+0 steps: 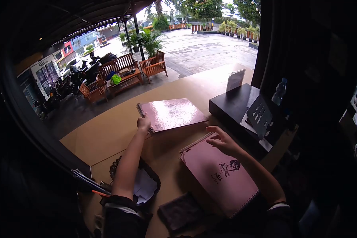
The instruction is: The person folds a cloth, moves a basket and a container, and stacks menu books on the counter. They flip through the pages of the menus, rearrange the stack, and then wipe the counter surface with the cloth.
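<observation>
Near the far side of the counter, a glossy pink spiral-bound book [172, 113] lies at a slant, catching the light. My left hand [143, 123] grips its lower left edge by the spiral, fingers closed round it. Closer to me is a second pink spiral-bound book [214, 170], its cover printed with a dark drawing and "KELL coffee". Over this nearer book's upper right edge hovers my right hand [223, 142], index finger stretched out and thumb apart from it. Nothing shows between those fingers.
A dark basket [158, 184] of papers sits beneath my left forearm, beside a dark wallet-like pouch [180, 211]. At right, a black box [236, 104] stands near a dark tablet-like panel [260, 113] and a plastic bottle [280, 92]. Wooden benches [121, 67] stand outside.
</observation>
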### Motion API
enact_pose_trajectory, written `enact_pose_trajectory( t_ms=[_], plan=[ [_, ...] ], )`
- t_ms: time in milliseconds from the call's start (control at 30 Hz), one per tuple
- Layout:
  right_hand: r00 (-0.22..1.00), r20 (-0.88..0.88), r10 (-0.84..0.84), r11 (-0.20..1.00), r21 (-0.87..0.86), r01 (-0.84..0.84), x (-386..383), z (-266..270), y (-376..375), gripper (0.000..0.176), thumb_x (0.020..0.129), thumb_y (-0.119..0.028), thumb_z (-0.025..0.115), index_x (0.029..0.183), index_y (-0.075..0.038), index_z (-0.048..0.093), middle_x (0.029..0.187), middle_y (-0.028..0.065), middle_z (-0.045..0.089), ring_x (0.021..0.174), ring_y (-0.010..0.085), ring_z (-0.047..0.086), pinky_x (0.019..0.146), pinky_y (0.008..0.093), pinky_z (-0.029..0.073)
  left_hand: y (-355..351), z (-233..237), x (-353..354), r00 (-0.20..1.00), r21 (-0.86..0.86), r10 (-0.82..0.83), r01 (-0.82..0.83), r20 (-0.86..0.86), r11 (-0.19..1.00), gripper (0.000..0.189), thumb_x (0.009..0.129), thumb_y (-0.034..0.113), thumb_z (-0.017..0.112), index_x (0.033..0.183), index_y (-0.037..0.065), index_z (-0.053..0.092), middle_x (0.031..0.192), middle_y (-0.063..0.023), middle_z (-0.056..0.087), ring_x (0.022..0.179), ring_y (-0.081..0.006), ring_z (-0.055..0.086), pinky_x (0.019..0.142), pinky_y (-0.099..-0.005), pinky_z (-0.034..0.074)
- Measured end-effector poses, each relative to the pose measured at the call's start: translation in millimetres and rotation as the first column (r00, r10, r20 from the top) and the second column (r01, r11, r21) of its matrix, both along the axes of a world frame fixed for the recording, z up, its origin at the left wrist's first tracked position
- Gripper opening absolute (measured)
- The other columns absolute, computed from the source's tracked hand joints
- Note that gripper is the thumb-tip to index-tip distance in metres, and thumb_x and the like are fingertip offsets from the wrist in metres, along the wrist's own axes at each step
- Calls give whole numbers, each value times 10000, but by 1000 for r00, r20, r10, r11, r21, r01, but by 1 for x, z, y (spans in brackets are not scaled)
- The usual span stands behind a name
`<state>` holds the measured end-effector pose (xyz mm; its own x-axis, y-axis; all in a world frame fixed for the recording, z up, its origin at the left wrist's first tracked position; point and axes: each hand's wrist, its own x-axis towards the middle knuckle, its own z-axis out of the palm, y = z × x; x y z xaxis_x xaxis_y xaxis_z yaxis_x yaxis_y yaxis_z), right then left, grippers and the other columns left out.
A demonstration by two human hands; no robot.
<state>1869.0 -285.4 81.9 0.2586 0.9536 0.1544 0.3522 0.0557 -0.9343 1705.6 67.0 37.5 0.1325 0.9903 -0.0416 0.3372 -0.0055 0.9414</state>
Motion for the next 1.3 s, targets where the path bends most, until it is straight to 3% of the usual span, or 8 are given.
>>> enact_pose_trajectory(
  t_ms=[500,600,800,833,900,967,1067,1300],
  plan=[
    [995,43,93,996,-7,-93,-29,20,-3,476,849,-231,610,1240,-32,424,1233,113,484,998,213,569,836,319,462,-61,-26,-29,993,-134,-111,105,-35,985,453,892,303,458,1004,-126,548,850,-187,631,754,-236,632,634,-364,501],
    [995,45,91,996,9,-91,-35,24,-15,477,850,-231,609,1242,-34,422,1236,116,478,1013,222,561,836,327,464,-58,-33,-37,898,-117,-439,433,-32,894,395,840,252,522,987,-113,563,859,-189,627,727,-225,627,621,-375,503],
    [995,93,22,1000,15,-24,-29,24,-38,468,853,-234,604,1233,-25,429,1236,123,473,1021,233,555,815,322,478,-68,-5,-39,587,-336,-639,549,-497,765,428,752,254,620,1003,-89,571,830,-168,617,745,-252,623,675,-397,501],
    [993,117,15,998,52,-21,-26,22,-42,463,853,-232,605,1227,-22,432,1228,122,476,1015,231,557,809,319,481,-73,-4,-40,568,54,-301,524,-766,850,433,767,259,615,1027,-83,562,865,-180,612,816,-270,613,732,-395,488],
    [996,92,-13,998,69,7,-24,30,-60,459,852,-229,606,1222,-20,434,1211,121,482,1011,230,557,807,319,481,-89,11,-30,545,448,115,530,-831,720,438,781,265,610,1051,-76,553,901,-193,607,887,-288,603,789,-393,475],
    [995,75,-59,991,121,49,-26,38,-84,435,849,-213,609,1203,-21,446,1155,112,505,973,209,566,794,316,482,-123,51,-15,630,415,-265,716,-730,562,481,806,287,599,1129,-58,508,1072,-227,557,1043,-311,536,896,-382,423],
    [981,-2,-193,974,123,192,-30,33,-129,404,852,-193,599,1191,-23,457,1151,110,504,934,184,573,766,301,489,-189,63,14,326,150,-713,942,-621,300,595,825,366,574,1234,-39,423,1214,-220,471,1103,-313,494,941,-380,394],
    [754,178,-633,770,47,636,-71,12,-245,273,849,-257,594,945,-5,549,775,77,623,656,132,604,568,268,473,-256,26,53,226,125,-482,965,-846,232,865,729,575,609,1227,-97,387,1211,-269,449,1129,-392,440,963,-424,368]
  ],
)
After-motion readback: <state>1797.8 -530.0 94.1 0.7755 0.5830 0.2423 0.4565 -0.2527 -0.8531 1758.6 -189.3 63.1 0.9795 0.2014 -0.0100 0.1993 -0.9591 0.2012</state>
